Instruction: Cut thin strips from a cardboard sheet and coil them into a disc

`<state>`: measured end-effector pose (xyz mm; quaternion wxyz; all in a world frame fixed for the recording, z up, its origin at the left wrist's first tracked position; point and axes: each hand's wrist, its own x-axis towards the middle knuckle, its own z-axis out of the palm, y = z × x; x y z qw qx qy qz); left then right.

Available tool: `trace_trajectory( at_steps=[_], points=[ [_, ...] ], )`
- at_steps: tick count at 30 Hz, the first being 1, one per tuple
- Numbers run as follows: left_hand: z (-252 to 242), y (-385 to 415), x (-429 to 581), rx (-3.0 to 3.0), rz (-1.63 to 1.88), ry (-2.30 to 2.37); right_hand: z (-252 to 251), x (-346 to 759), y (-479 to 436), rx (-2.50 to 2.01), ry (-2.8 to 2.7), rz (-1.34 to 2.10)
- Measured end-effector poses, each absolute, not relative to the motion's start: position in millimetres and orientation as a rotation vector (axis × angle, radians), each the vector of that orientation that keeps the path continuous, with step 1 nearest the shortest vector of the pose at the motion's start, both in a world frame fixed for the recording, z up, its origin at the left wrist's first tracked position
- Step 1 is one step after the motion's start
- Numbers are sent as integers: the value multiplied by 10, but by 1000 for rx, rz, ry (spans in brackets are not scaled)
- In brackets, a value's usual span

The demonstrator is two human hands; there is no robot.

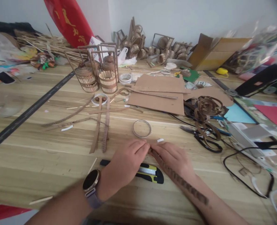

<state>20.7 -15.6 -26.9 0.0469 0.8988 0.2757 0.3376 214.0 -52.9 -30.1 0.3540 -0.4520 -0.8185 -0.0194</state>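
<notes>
Pale wooden tabletop (pixel 35 156) fills the view, cluttered toward its far and right edges. Close to the near edge, the left hand (pixel 126 162), a watch (pixel 91 181) on its wrist, pinches one end of a brown corrugated strip (pixel 182 182) between thumb and fingertips. The strip runs back over the right hand (pixel 173 159) and along that forearm. The right fingertips meet the same end, but I cannot tell whether they clamp it. A yellow-and-black utility knife (pixel 152 172) lies on the wood beneath both hands. Just beyond the fingertips sits a thin ring (pixel 141 128). Loose cardboard strips (pixel 103 125) lie to its left and black scissors (pixel 206 139) to its right, near a black cable (pixel 246 168). Farther out, flat cardboard sheets (pixel 161 93) occupy the middle, with small woven cardboard lanterns (pixel 98 76) left of them. Along the far edge stand a red banner (pixel 68 20) and an open cardboard box (pixel 213 51).
</notes>
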Motion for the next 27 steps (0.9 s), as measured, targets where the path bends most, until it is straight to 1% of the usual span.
trace_trajectory(
  at_steps=[2,5,9,12,19,27],
  points=[
    [-260,-148,204,2708,1056,818,-291,2137,-530,-1190,-2090,11],
    [-223,-132,196,2415,1117,845,-268,2117,-530,-1261,-1893,236],
    [-179,-132,193,1952,1034,930,-251,2068,-531,-1389,-1568,540],
    [-162,-140,196,1840,993,899,-259,2032,-534,-1398,-1482,640],
    [-126,-100,166,2067,1013,867,-248,2103,-515,-1401,-1571,528],
    [-245,-113,170,2498,1008,831,-267,2167,-505,-1274,-1931,230]
  ],
)
